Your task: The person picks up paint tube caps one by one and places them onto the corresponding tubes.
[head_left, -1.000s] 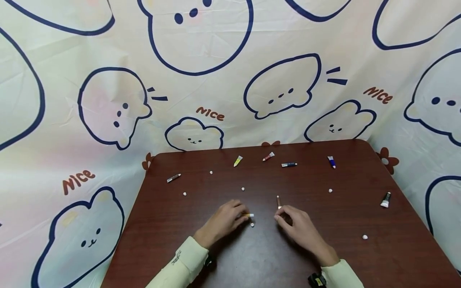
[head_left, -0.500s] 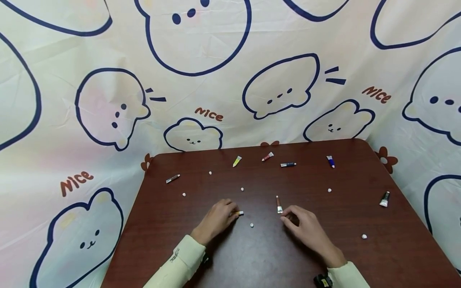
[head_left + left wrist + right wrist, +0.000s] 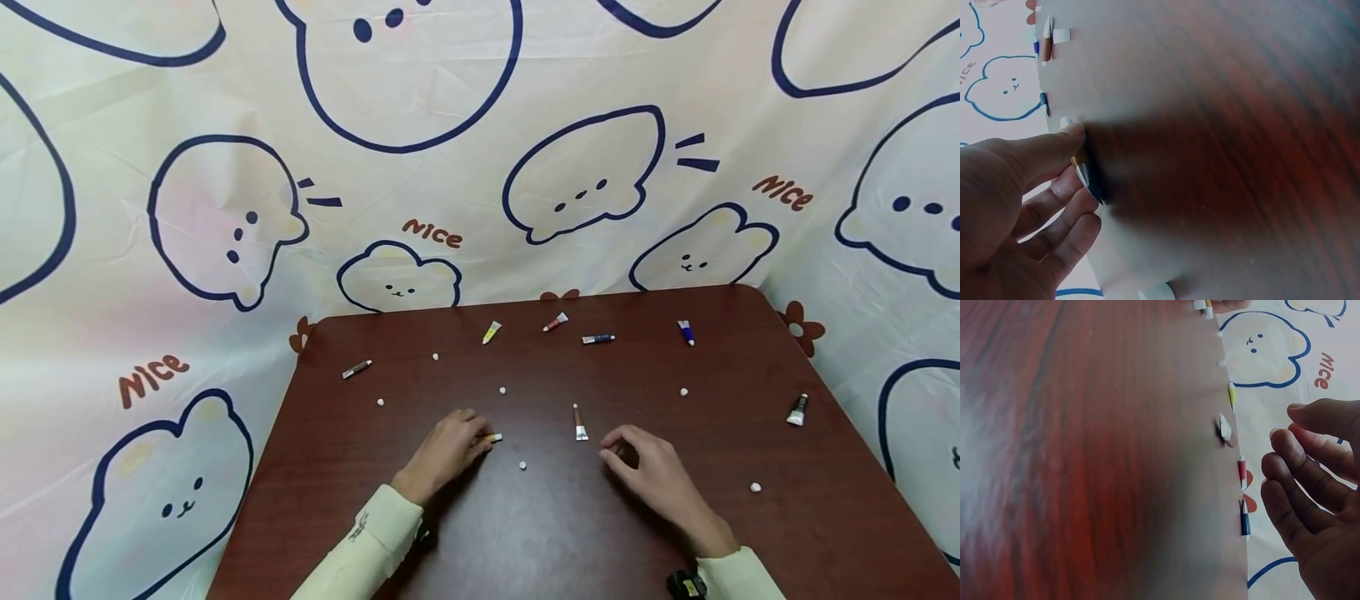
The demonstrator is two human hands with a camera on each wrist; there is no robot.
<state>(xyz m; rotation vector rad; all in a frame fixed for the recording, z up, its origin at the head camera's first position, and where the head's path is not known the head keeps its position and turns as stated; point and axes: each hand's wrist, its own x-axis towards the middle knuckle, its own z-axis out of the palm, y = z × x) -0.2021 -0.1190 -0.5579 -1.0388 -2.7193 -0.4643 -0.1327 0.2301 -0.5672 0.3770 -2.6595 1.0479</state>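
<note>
Fingers of the left hand (image 3: 444, 452) pinched an ochre paint tube (image 3: 492, 438), likely to steady it — those of the right hand (image 3: 651, 468), loosely curved, held nothing, presumably because the brown paint tube (image 3: 579, 423) nearby lay stable on the surface (image 3: 540, 537).

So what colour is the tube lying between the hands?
Mostly brown; the tube shows best in the head view.

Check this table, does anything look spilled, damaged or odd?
Nothing stands out. No spill shows on the table; the brown tube and the ochre tube in the left hand show no clear damage.
</note>
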